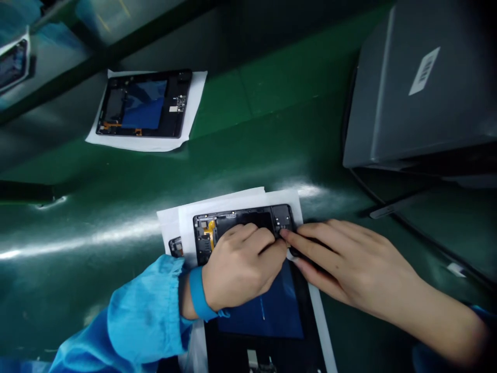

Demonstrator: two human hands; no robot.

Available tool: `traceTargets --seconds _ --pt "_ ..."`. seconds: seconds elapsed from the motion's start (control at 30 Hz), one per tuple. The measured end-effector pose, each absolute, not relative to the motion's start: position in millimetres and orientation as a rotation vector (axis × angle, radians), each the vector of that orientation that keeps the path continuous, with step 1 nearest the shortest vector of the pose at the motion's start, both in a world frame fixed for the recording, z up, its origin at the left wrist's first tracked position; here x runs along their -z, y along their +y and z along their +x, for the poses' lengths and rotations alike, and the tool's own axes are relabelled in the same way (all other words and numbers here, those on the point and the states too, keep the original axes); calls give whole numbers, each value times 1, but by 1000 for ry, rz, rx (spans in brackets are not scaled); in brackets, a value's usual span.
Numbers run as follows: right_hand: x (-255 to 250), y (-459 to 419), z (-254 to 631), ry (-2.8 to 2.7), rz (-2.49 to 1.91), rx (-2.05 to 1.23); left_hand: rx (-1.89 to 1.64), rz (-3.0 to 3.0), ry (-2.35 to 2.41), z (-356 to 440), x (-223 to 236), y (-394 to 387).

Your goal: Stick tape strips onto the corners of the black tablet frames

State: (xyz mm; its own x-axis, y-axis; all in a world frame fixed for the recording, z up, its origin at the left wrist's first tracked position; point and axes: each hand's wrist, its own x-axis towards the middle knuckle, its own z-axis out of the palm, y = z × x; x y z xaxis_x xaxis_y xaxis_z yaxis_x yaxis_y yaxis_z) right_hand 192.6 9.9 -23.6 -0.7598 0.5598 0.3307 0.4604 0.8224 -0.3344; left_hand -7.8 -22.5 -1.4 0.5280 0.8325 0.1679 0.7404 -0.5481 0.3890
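With 12 o'clock at the top of the view, an opened black rectangular tablet with a blue panel [279, 305] lies towards 6 o'clock on white paper sheets [240, 202] over a shiny green counter [252, 150]. The step in hand appears to be fine work near its 1 o'clock corner. The left hand [244, 264] has curled fingers brought together there; their grip is hidden. The right hand [357, 259] stretches in from 4 o'clock, index fingertip at the corner, thumb apart at the edge; I cannot tell if it pinches anything. The next move probably calls for light, steady fingers. Counter stretches towards 12 o'clock, giving room; a boxy grey machine [423, 114] limits 2 o'clock.
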Motion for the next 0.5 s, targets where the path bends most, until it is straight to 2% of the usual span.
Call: traceTargets --seconds 0.17,0.5 --pt "24 8 193 -2611 -744 -266 -595 2363 1325 -10 7 -25" --pt "24 5 192 -2621 -717 -215 -579 2415 1396 -10 10 -25"
